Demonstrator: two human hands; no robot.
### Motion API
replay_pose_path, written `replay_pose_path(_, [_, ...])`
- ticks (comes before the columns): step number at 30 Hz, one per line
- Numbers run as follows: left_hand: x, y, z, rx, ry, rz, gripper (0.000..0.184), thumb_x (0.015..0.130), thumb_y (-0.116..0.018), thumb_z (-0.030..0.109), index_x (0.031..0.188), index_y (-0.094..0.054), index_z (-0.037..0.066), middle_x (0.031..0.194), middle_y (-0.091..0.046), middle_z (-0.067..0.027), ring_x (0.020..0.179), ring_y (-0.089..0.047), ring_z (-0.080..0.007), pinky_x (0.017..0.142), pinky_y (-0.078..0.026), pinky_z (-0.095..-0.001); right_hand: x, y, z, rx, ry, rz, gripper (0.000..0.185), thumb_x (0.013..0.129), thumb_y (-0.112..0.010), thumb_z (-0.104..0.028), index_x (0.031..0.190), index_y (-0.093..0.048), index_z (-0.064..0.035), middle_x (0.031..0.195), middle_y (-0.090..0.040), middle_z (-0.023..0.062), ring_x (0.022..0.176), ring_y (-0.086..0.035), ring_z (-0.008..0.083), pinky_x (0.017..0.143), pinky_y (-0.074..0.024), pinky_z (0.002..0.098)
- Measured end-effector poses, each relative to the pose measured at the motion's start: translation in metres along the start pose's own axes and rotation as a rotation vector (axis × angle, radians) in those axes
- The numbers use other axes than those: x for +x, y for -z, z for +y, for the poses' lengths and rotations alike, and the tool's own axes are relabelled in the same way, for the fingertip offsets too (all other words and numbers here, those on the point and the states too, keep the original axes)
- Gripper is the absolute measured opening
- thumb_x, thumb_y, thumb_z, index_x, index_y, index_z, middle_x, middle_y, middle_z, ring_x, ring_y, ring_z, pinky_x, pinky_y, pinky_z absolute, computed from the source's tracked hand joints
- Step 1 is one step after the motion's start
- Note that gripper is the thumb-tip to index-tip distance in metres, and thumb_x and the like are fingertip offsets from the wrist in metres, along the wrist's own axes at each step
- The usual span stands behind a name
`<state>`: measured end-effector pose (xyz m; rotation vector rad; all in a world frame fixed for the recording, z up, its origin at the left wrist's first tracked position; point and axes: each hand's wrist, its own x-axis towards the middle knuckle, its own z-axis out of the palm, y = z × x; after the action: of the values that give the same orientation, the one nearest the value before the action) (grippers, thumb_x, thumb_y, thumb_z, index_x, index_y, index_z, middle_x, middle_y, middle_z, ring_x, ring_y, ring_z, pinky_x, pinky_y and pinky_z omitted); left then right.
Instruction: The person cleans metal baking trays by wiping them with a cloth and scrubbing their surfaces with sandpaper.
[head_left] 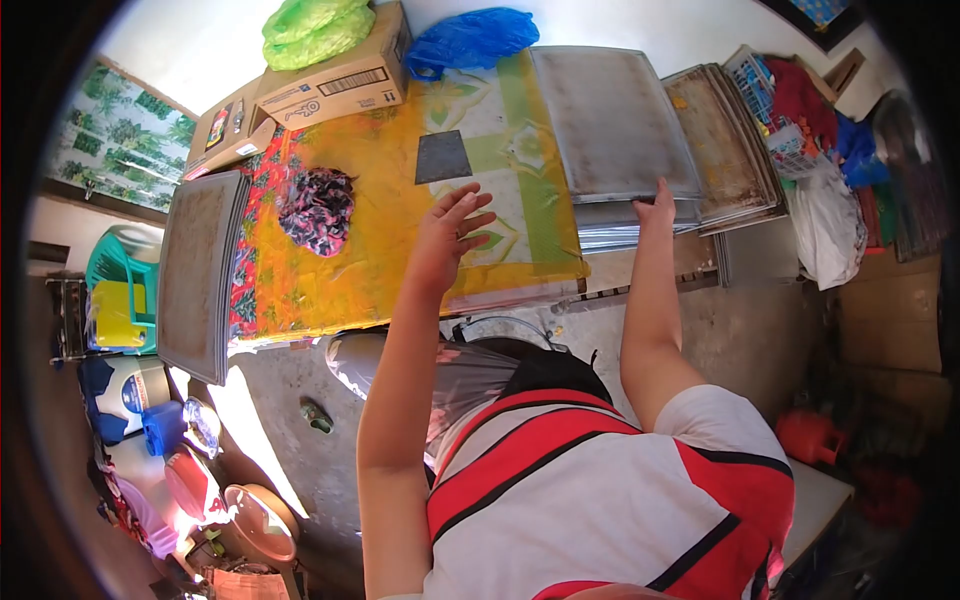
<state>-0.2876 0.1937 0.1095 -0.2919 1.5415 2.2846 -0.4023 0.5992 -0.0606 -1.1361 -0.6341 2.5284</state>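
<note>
My right hand grips the front edge of the top grey metal tray, thumb on top and fingers under the rim. That edge is raised a little above the other trays in the stack. Over the yellow table cover, my left hand is open with fingers apart, holding nothing. Just beyond its fingertips lies a dark flat rectangular piece. A crumpled dark floral cloth rests farther left on the table.
More trays stand stacked at the table's left end, and browned trays lie right. Cardboard boxes and a blue plastic bag sit at the back. A green chair and basins are on the left.
</note>
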Motion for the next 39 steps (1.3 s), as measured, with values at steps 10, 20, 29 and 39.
replay_pose_path(10, [-0.023,0.013,0.01,-0.046,-0.002,0.028,0.042,0.099,-0.053,0.027,0.135,-0.047,0.005,0.125,-0.062,-0.0124,0.108,-0.064,-0.025,0.084,-0.054,-0.0371,-0.03,-0.001,-0.039,-0.066,0.451,0.191,0.059,0.096,-0.058,-0.022,0.148,-0.03,-0.0178,0.141,-0.045,0.0126,0.114,-0.054,0.0311,0.09,-0.0508,0.0509])
replay_pose_path(20, [-0.029,0.015,0.017,-0.011,-0.05,0.032,0.044,0.099,-0.051,0.031,0.136,-0.047,0.007,0.125,-0.062,-0.0105,0.11,-0.062,-0.0253,0.087,-0.051,-0.0408,-0.047,0.083,-0.103,-0.028,0.44,-0.073,0.04,0.103,-0.048,-0.03,0.134,-0.049,-0.004,0.134,-0.054,0.0101,0.116,-0.054,0.0262,0.102,-0.0434,0.0434])
replay_pose_path(29, [-0.059,0.075,0.034,-0.007,-0.207,0.321,0.065,0.098,-0.044,0.054,0.146,-0.037,0.01,0.14,-0.049,-0.014,0.116,-0.056,-0.0295,0.089,-0.048,-0.0459,-0.085,0.056,-0.089,-0.204,0.105,-0.378,0.048,0.102,-0.048,-0.032,0.141,-0.043,-0.0052,0.143,-0.048,0.0112,0.13,-0.046,0.0307,0.11,-0.0358,0.0481])
replay_pose_path(39, [-0.209,0.193,-0.031,-0.186,-0.162,0.598,0.053,0.099,-0.043,0.054,0.138,-0.046,0.017,0.112,-0.064,-0.0066,0.088,-0.066,-0.0231,0.066,-0.056,-0.0406,-0.176,-0.067,0.086,-0.635,-0.253,-0.802,0.04,0.098,-0.058,-0.025,0.133,-0.05,-0.0081,0.122,-0.062,0.005,0.108,-0.061,0.0204,0.092,-0.0517,0.0393])
